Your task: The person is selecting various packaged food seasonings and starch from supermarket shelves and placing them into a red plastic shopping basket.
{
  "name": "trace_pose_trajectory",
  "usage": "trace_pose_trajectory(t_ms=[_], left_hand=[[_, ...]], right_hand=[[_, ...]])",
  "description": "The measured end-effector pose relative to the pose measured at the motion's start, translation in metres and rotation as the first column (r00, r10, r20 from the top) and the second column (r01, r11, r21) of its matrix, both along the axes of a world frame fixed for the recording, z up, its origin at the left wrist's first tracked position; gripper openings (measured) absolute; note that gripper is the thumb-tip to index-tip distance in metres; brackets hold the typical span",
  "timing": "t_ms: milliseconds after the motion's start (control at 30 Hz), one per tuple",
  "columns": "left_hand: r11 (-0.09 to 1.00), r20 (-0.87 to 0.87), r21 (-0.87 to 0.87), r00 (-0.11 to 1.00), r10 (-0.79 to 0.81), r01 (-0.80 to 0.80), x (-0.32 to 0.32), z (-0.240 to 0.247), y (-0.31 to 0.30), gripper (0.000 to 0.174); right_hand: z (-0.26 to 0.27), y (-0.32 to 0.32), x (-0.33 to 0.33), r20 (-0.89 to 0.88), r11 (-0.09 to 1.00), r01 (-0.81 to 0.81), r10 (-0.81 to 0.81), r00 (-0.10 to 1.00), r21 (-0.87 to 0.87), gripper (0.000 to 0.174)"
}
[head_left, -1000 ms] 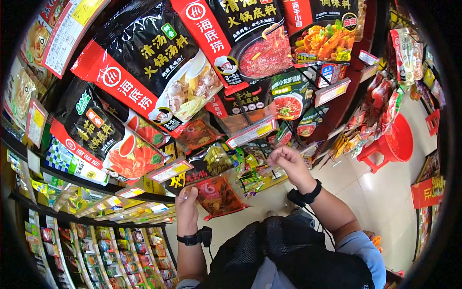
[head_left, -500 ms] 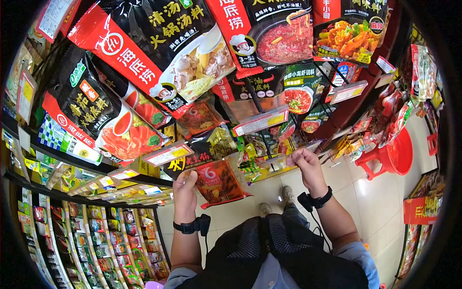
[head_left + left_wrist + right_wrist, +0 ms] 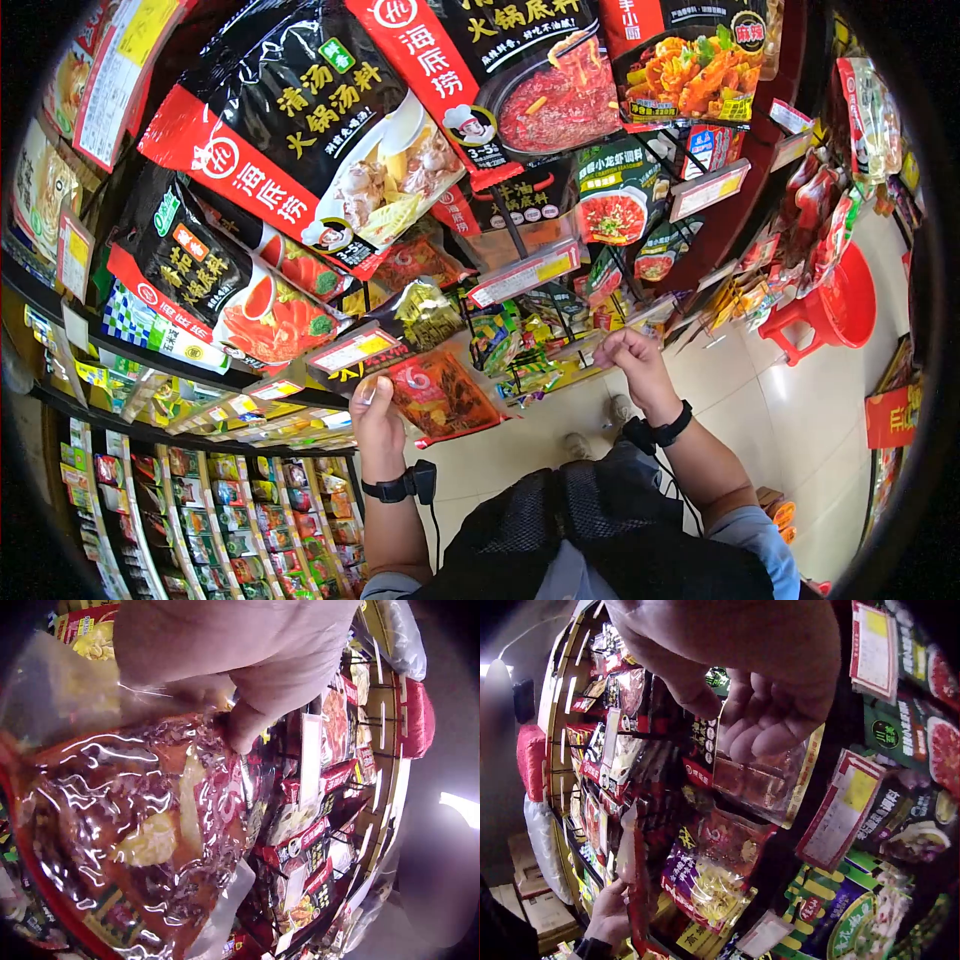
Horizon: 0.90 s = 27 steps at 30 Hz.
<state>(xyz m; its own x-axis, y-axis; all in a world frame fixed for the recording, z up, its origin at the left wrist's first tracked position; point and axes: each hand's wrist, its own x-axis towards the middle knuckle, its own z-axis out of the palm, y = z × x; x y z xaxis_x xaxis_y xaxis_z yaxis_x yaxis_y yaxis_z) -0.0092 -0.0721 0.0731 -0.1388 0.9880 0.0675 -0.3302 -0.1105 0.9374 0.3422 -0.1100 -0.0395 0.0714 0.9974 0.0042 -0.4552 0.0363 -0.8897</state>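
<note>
Head view: bright, even illumination; fisheye distortion bows the rack (image 3: pixel 213 505) below-left of the red packet (image 3: pixel 442 394); frame corners are black. Wrist views: dimmer, vignetted corners. Left wrist: white glints streak the red packet; a lamp (image 3: pixel 460 808) flares to its right. Right wrist: a light (image 3: pixel 495 670) glows above-left of the red packet.

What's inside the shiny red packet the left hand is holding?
Through the packet, reddish-brown stuff and yellowish patches show, maybe partly printed. The left hand covers part of it, and deeper insides can't be seen.
</note>
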Motion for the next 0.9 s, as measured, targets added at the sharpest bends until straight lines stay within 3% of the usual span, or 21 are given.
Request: trace_pose_trajectory(t_ms=[200,267,633,867,900], left_hand=[[0.997,-0.07,0.023,0.995,0.078,-0.076,0.003,0.016,0.004,0.014],[1.0,-0.08,0.011,0.997,0.021,-0.021,0.008,0.016,0.0,0.014],[0.999,-0.175,0.001,0.984,0.043,-0.044,0.01,0.027,0.004,0.019],[0.992,-0.26,-0.028,0.96,0.109,-0.12,0.007,0.018,-0.005,0.019],[0.991,-0.226,-0.029,0.967,0.119,-0.128,0.008,0.019,-0.006,0.013]], right_hand=[[-0.013,-0.005,-0.004,-0.008,0.998,0.058,-0.058,0.998,-0.036,0.008],[-0.003,-0.015,0.005,0.009,0.993,0.085,-0.085,0.996,-0.081,0.007],[-0.018,-0.017,-0.003,-0.097,0.992,0.024,-0.036,0.995,-0.122,0.009],[-0.004,-0.001,0.004,-0.063,0.993,-0.019,0.011,0.998,-0.115,0.008],[-0.001,0.0,0.005,-0.078,0.995,-0.021,0.014,0.997,-0.099,0.008]])
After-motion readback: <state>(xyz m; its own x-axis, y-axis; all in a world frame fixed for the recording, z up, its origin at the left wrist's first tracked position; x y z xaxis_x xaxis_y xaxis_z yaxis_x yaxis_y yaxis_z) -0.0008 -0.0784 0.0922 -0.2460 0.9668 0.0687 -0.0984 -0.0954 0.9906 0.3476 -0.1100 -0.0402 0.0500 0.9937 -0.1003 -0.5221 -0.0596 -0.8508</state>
